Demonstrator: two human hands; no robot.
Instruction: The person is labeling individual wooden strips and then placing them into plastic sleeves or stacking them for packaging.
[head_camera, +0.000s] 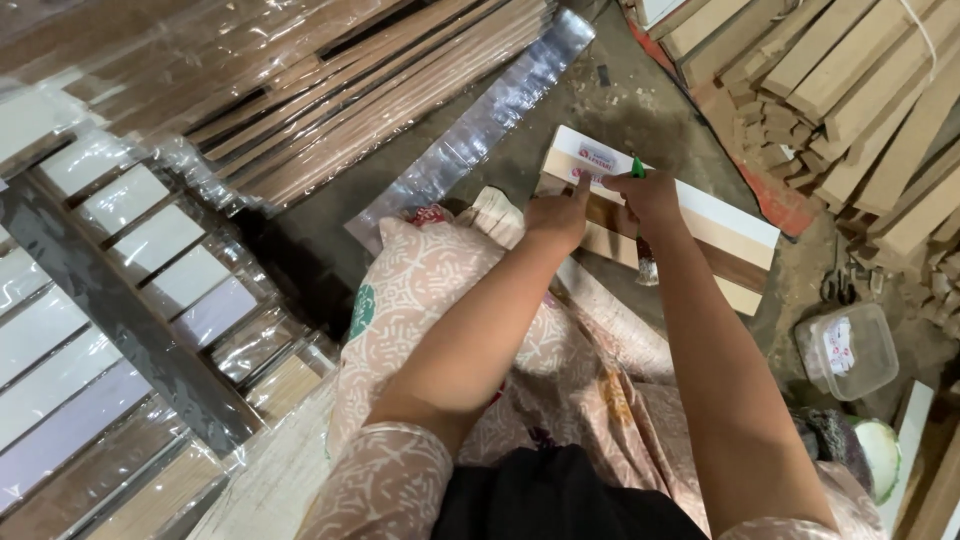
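We have both hands down on the sample board (700, 235) now, a flat panel of white, tan and brown strips lying on the floor (640, 110) just past our knees. Our left hand (556, 215) presses a fingertip onto the small label (592, 165) near the board's far-left corner, fingers otherwise curled in. Our right hand (650, 195) sits just beside it, closed around a green pen (636, 166) whose tip stands over the board's top edge. Beyond the hands there's a patch of bare, dusty floor. Left of our left hand a long silvery strip (480, 130) runs diagonally, and wrapped bundles of slats (330, 90) crowd behind it. Right of our right hand a clear plastic tub (852, 350) sits near the board's end, with stacked timber lengths (860, 90) hemming that side.
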